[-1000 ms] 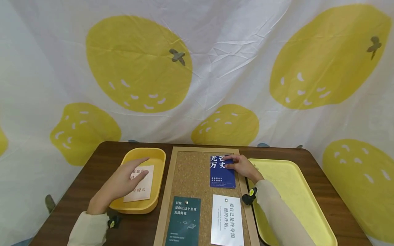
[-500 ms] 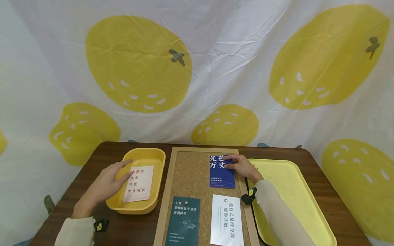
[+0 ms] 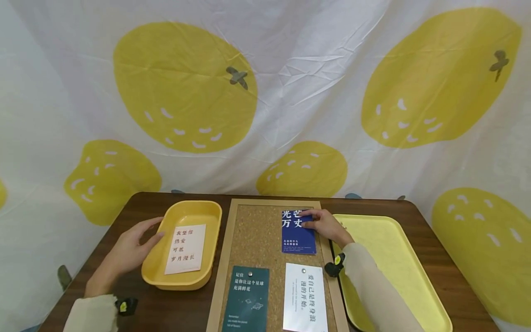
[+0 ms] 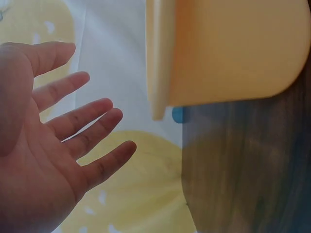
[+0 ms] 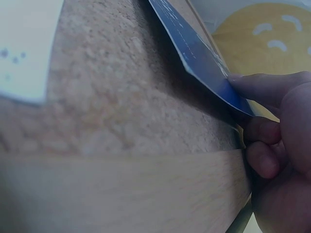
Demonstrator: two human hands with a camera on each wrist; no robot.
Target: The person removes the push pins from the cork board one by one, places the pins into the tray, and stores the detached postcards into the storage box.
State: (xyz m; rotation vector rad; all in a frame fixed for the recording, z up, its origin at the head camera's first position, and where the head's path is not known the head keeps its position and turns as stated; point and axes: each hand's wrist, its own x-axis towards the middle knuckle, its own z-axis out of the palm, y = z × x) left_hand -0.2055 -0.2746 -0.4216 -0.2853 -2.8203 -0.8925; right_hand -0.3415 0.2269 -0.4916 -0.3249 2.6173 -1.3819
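Observation:
My right hand (image 3: 327,227) pinches the right edge of a blue card (image 3: 295,240) with white lettering at the top right of a framed corkboard (image 3: 253,235). In the right wrist view the thumb lies on the face of the blue card (image 5: 206,73), whose near edge stands off the cork. My left hand (image 3: 126,249) holds nothing, beside the left rim of a deep yellow bin (image 3: 213,216). Inside that bin lies a pale pink card (image 3: 185,249) with red characters. The left wrist view shows the left fingers (image 4: 80,119) spread, apart from the bin (image 4: 233,58).
Lower on the corkboard, metal pins hold a dark green card (image 3: 246,295) and a white card (image 3: 304,299). A flat yellow tray (image 3: 386,258) lies right of the board on the brown table (image 3: 124,230). Behind hangs a lemon-print cloth (image 3: 290,92).
My left hand has moved left and toward me, from above the pink card to outside the bin's left rim. The right hand and the blue card have not visibly moved.

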